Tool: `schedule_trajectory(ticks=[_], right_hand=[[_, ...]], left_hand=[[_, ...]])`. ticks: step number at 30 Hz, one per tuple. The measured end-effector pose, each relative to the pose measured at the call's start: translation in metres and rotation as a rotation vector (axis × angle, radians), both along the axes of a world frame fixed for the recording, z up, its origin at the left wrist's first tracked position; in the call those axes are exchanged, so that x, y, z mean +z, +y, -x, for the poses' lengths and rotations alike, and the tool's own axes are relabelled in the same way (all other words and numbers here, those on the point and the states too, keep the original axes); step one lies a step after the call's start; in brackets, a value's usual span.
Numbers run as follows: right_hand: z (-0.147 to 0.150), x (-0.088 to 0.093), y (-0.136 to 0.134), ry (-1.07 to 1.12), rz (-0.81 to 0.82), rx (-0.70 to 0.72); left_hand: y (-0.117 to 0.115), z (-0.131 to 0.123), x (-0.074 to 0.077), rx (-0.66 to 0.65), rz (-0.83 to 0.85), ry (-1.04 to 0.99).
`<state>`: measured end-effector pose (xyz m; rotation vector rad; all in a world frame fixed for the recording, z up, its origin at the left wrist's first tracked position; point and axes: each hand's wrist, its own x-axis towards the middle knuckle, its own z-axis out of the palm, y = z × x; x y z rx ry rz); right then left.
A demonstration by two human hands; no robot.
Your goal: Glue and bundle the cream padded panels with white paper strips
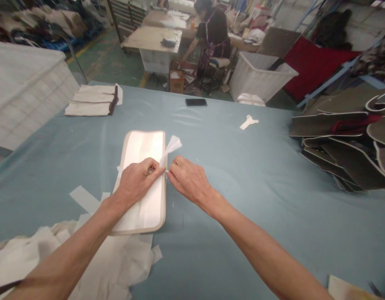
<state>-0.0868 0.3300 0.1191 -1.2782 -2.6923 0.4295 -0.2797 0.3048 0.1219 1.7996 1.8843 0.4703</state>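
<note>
L hand (137, 178) on wht panel (151, 204) w/ beige trim (164, 200), grip unclear. R hand (189, 177) at panel edge, thumb/fingers pinched tog., can't tell on what. Wht strip (173, 144) just beyond.

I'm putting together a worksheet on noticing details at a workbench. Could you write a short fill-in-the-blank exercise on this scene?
1. The person's ____ hand lies over the white panel, while the right hand is just beside its edge.
2. The black phone lies near the ____ edge of the table.
3. The large sheet beside the white bin is coloured ____.
4. The dark pieces with pale edging are heaped at the picture's ____ side.

Missing words: left; far; red; right.
</note>
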Motion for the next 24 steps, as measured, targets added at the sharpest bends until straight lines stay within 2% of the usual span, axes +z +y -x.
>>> schedule_trajectory(ticks=[3,6,9,12,15,20,24], right_hand=[[0.001,-0.006,-0.004,0.062,-0.097,0.043],[0.002,-0.008,0.000,0.133,-0.137,0.153],[0.000,-0.006,0.013,0.135,-0.140,0.269],[-0.003,-0.004,0.027,0.062,-0.092,0.296],[-0.005,-0.006,0.033,0.085,0.021,0.229],[0.005,-0.016,0.024,0.456,0.268,-0.009],[0.018,-0.024,0.019,0.641,0.403,-0.224]], left_hand=[[0.000,0.000,0.000,-0.005,0.000,0.029],[0.000,0.001,-0.001,-0.021,-0.010,0.071],[-0.001,0.002,-0.003,-0.053,-0.018,0.107],[-0.002,0.003,-0.004,-0.059,-0.010,0.114],[-0.003,0.002,-0.005,-0.050,-0.013,0.105],[-0.006,0.002,-0.008,-0.073,-0.039,0.067],[-0.008,0.004,-0.012,-0.089,-0.061,0.067]])
